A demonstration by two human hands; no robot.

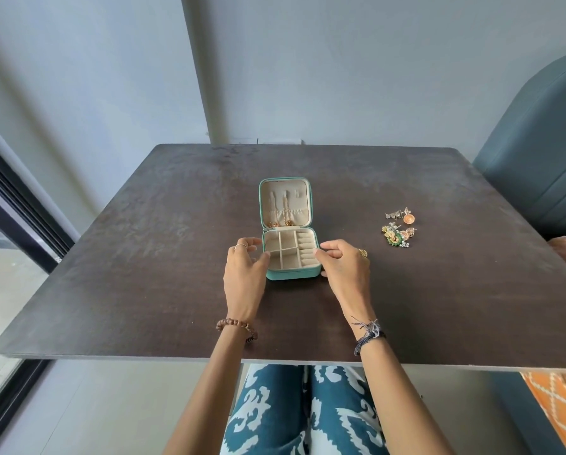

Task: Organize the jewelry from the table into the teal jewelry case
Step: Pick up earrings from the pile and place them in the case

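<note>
- Teal jewelry case point(291, 274) sits open near the middle of the dark table point(143, 257), its lid standing up, with gold pieces hanging inside the lid.
- Left hand point(245, 274) and right hand point(342, 267) rest at its two sides, fingers loosely bent. Neither one holds any jewelry.
- Earrings point(398, 228) lie well apart, off to the right.
- A bump from either hand could slide the case or tip the lid shut.
- Small earrings could slip from fingers and roll off.

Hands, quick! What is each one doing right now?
Left hand: open, fingers loosely curled beside the teal jewelry case, holding nothing.
Right hand: open, fingers by the case's right edge, holding nothing.
</note>
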